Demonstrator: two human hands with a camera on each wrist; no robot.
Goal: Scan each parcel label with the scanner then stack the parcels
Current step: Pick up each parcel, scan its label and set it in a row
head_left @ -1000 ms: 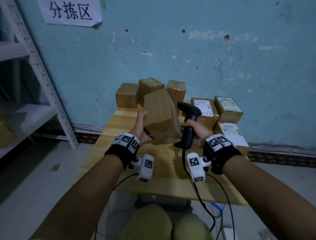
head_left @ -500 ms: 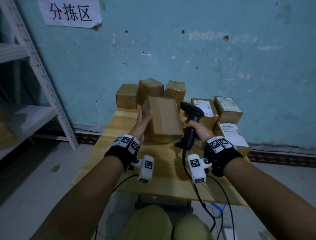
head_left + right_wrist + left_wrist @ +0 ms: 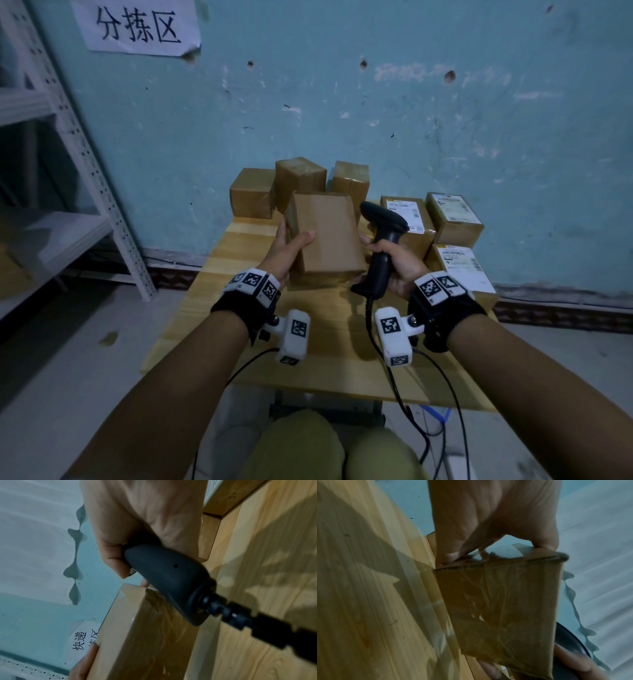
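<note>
While the left hand (image 3: 286, 251) grips a plain brown cardboard parcel (image 3: 325, 236) above the wooden worktop (image 3: 212, 274), the right hand (image 3: 397, 263) beside it clasps the black handheld scanner (image 3: 382, 240); no label faces up, so turning the parcel likely comes next.
</note>
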